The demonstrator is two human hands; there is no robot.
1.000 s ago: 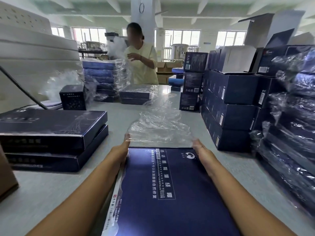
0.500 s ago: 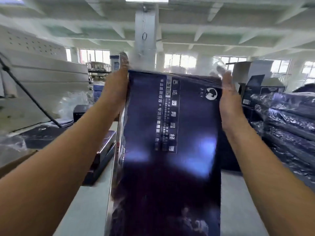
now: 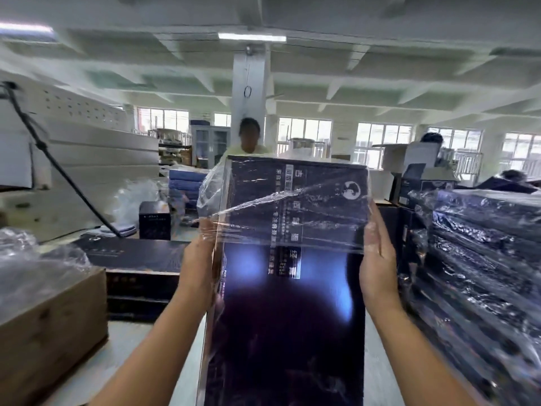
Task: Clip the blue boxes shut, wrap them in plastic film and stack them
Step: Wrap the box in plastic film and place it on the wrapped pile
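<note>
A large flat dark blue box (image 3: 287,312) with white lettering stands upright in front of me, lifted off the table. Clear plastic film (image 3: 281,206) covers its upper half, wrinkled and stretched over the top edge. My left hand (image 3: 199,265) holds the box's left edge, partly under the film. My right hand (image 3: 377,259) presses against the right edge with its fingers straight. The box hides the table behind it.
Two unwrapped blue boxes (image 3: 131,259) are stacked at left, beside a brown carton (image 3: 49,326). Film-wrapped boxes (image 3: 480,259) are piled at right. Another person (image 3: 248,136) stands beyond the box, near more blue boxes (image 3: 184,183). A black cable (image 3: 58,171) slants down on the left.
The box was lying flat on the table and has been tipped up on end. Both hands slid from its top corners down its sides, and film now covers its upper half.
</note>
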